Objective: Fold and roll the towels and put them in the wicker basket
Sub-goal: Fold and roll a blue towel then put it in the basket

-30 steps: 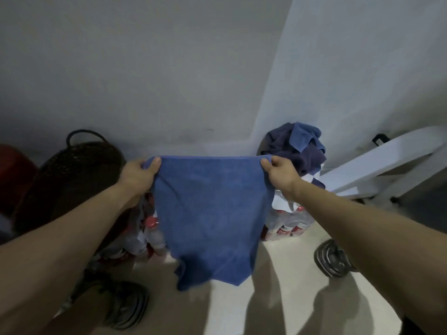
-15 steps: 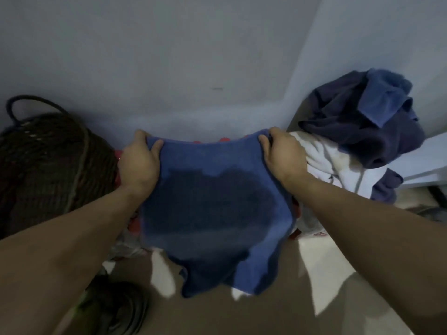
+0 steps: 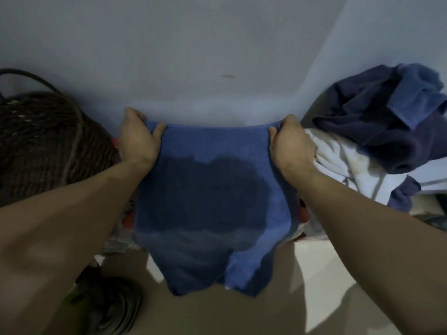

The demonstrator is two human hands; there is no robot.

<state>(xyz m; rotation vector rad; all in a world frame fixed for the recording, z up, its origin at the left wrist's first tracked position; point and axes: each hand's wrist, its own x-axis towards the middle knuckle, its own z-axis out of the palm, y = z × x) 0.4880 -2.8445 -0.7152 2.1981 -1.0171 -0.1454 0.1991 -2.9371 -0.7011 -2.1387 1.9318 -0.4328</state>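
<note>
The left hand (image 3: 139, 139) grips the far left corner of a blue towel (image 3: 212, 197), its thumb lying on top of the cloth and its fingers curled over the far edge; the right hand (image 3: 290, 143) holds the far right corner in the same way, thumb on top and fingers wrapped round the hem. The two hands are well apart, so the far edge of the towel runs taut and nearly straight between them, close to the base of the wall (image 3: 193, 56). From that edge the towel spreads toward the person, lying over something beneath it that cannot be made out, and its near end hangs down in an uneven, partly doubled flap above the floor (image 3: 314, 274). A large dark patch covers the middle of the cloth; whether it is shadow or damp cannot be told. Both bare forearms reach in from the lower corners of the view. To the left of the left hand, just beside it, stands the dark wicker basket (image 3: 48, 146), with a thin curved handle rising above its rim. To the right of the right hand lies a heap of laundry: a white cloth (image 3: 343, 160) touching the back of that hand, and on top of it a pile of dark blue towels (image 3: 387, 117) with a lighter blue one among them. Red and white things peep out at both sides under the towel, too hidden to name. The wall is plain and pale, meeting another wall in a corner at the right. On the pale floor at the lower left lies a dark round object (image 3: 113, 308), blurred.
</note>
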